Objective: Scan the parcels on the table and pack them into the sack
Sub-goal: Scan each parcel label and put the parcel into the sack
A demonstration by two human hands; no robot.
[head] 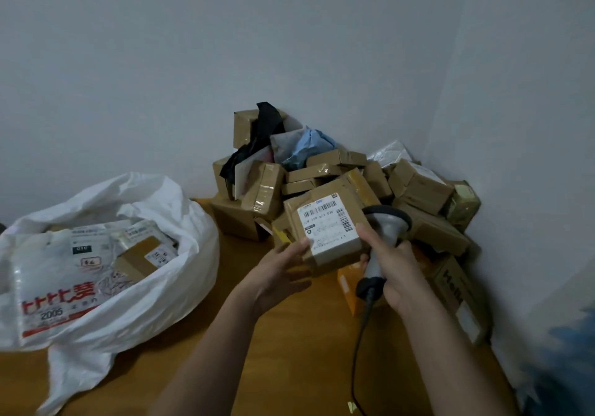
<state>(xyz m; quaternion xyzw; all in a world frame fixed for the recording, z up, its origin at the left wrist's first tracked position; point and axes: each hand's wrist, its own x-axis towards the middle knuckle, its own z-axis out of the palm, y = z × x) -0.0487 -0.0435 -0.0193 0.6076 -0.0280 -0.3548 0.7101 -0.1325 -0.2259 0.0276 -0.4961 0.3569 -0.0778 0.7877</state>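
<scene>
A brown cardboard parcel (331, 222) with a white barcode label facing up is lifted in front of the parcel pile (338, 171) in the corner. My left hand (277, 270) supports its lower left edge with fingers stretched out. My right hand (396, 267) grips the handle of a grey barcode scanner (386, 225), whose head sits at the parcel's right side; the thumb also touches the parcel. The white sack (106, 254) lies open at the left with several parcels inside.
The wooden table (289, 351) runs under everything. The scanner's black cable (357, 351) hangs down toward the front. An orange box (349, 287) lies under the held parcel. White walls meet behind the pile. A blue object (566, 367) blurs the lower right.
</scene>
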